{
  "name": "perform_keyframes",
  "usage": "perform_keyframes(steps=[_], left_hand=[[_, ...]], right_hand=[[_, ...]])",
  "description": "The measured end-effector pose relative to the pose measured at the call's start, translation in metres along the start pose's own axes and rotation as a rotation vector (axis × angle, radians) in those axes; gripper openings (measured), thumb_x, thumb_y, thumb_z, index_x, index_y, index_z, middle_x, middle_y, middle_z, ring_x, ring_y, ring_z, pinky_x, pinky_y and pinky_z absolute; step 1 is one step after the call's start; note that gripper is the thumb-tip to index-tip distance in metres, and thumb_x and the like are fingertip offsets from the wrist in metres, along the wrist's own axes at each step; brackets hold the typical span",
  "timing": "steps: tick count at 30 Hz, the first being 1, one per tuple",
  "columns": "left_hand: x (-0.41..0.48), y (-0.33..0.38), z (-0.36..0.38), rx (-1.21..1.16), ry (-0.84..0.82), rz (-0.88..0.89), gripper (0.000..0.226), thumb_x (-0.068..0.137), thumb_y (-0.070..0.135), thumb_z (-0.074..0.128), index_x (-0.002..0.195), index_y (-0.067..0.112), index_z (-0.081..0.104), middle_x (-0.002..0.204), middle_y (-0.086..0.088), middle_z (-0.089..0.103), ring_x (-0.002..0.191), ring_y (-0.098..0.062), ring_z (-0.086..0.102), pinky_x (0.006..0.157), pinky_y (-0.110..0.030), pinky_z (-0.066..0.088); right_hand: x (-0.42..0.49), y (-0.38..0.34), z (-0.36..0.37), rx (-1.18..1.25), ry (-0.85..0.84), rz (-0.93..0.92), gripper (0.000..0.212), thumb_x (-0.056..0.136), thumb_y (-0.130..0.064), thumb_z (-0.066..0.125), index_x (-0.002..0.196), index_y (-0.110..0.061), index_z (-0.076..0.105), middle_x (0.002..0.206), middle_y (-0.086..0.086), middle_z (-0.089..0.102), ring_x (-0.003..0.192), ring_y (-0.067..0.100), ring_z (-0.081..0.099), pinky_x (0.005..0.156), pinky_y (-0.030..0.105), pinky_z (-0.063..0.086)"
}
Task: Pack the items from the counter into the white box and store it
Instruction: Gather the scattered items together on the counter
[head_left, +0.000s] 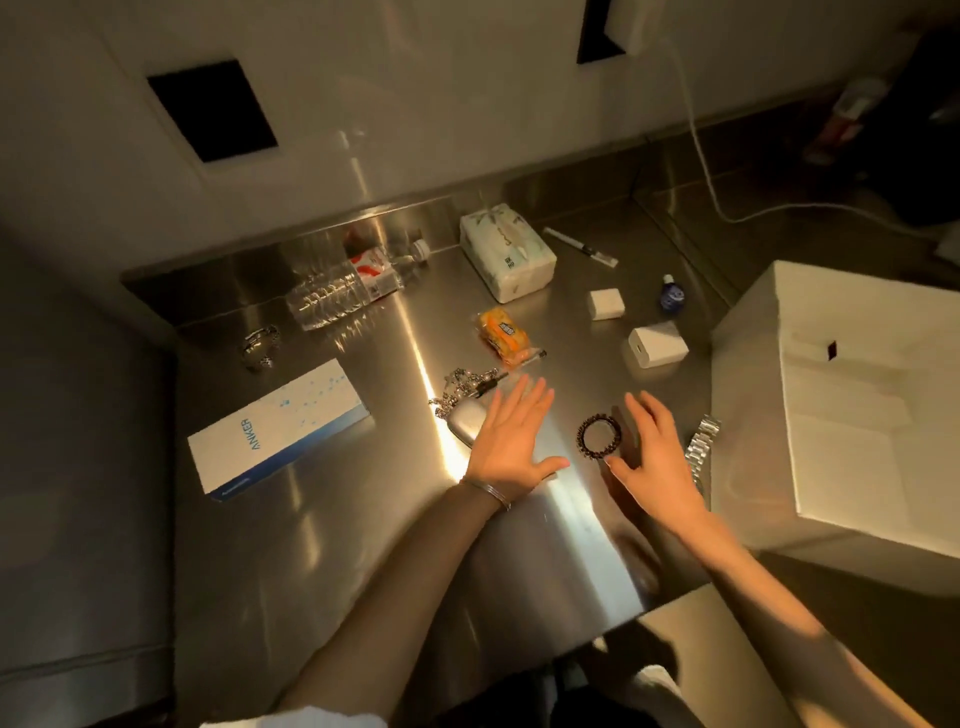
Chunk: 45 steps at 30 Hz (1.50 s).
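Note:
The open white box stands at the right end of the steel counter. My left hand hovers flat with fingers spread, next to a silver metal case and a chain. My right hand is open too, just right of a dark beaded bracelet, holding nothing. A silver watch lies between my right hand and the box. Farther back lie an orange snack pack, a white charger, a small white cube, a tissue pack and a water bottle.
A white and blue Anker carton lies at the left, a silver bracelet behind it. A pen and a small blue bottle sit near the back. A white cable runs down the wall.

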<state>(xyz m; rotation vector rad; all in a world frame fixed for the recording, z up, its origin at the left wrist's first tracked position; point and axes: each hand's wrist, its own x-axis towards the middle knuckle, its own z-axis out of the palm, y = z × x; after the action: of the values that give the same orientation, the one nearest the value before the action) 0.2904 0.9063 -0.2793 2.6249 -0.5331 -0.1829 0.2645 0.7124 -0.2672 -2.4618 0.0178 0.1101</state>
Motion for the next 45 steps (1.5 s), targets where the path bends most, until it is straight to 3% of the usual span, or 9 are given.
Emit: perform_keyframes(steps=[3,6,11,24,31,38,42,45], left_hand=[[0.005,0.015,0.012,0.025,-0.071,0.082,0.084,0.081,0.047,0.058,0.145,0.015,0.014,0.156,-0.002,0.008,0.144,-0.019,-0.005,0.117,-0.043,-0.008],[0.008,0.026,0.019,0.056,-0.107,0.120,0.083,0.082,0.047,0.057,0.145,0.014,0.014,0.156,-0.003,0.010,0.144,-0.019,-0.005,0.115,-0.042,-0.009],[0.004,0.019,0.019,0.110,-0.084,0.096,0.082,0.083,0.047,0.056,0.145,0.014,0.013,0.156,-0.004,0.009,0.144,-0.020,-0.004,0.114,-0.037,-0.012],[-0.043,-0.066,-0.033,0.064,0.110,-0.249,0.080,0.082,0.049,0.055,0.145,0.021,0.014,0.156,-0.001,0.013,0.144,-0.018,0.001,0.116,-0.039,-0.004],[-0.070,-0.106,-0.046,0.073,0.152,-0.400,0.082,0.082,0.049,0.056,0.145,0.017,0.014,0.156,-0.001,0.010,0.144,-0.018,0.000,0.116,-0.036,-0.005],[-0.093,-0.149,-0.086,0.116,0.273,-0.584,0.080,0.082,0.050,0.055,0.145,0.022,0.014,0.156,-0.002,0.010,0.144,-0.021,0.001,0.117,-0.042,-0.002],[-0.105,-0.186,-0.105,0.172,0.214,-0.710,0.078,0.081,0.056,0.053,0.144,0.029,0.016,0.156,-0.004,0.011,0.143,-0.027,0.003,0.115,-0.049,0.000],[-0.099,-0.195,-0.103,0.161,0.163,-0.689,0.068,0.083,0.058,0.048,0.141,0.034,0.024,0.155,-0.001,0.015,0.143,-0.026,0.007,0.115,-0.050,0.000]], right_hand=[[-0.021,0.018,-0.002,-0.046,0.047,0.130,0.084,0.075,-0.016,0.074,0.144,-0.008,0.026,0.152,0.018,0.017,0.142,0.033,0.017,0.115,0.040,0.017],[-0.031,0.028,0.001,-0.034,0.094,0.246,0.087,0.074,-0.021,0.075,0.145,-0.009,0.025,0.155,0.021,0.005,0.143,0.036,0.007,0.116,0.045,0.013],[-0.026,0.024,0.011,-0.083,0.084,0.208,0.087,0.075,-0.022,0.074,0.145,-0.010,0.025,0.155,0.020,0.000,0.144,0.034,0.001,0.116,0.038,0.009],[0.053,-0.056,0.056,-0.055,-0.182,-0.173,0.081,0.080,-0.018,0.067,0.146,-0.011,0.020,0.155,0.018,0.009,0.143,0.034,0.008,0.116,0.038,0.013],[0.074,-0.095,0.078,-0.029,-0.297,-0.283,0.086,0.075,-0.009,0.067,0.146,-0.011,0.020,0.154,0.019,0.008,0.142,0.035,0.008,0.115,0.037,0.012],[0.095,-0.147,0.092,-0.076,-0.348,-0.493,0.074,0.073,-0.007,0.066,0.140,-0.010,0.035,0.154,0.018,0.006,0.143,0.034,0.010,0.116,0.040,0.015],[0.110,-0.177,0.103,-0.146,-0.361,-0.611,0.072,0.075,-0.008,0.066,0.140,-0.013,0.035,0.154,0.017,0.007,0.142,0.034,0.011,0.113,0.040,0.020],[0.121,-0.181,0.105,-0.270,-0.354,-0.668,0.072,0.075,-0.012,0.065,0.140,-0.016,0.033,0.155,0.015,0.007,0.141,0.036,0.014,0.112,0.046,0.028]])
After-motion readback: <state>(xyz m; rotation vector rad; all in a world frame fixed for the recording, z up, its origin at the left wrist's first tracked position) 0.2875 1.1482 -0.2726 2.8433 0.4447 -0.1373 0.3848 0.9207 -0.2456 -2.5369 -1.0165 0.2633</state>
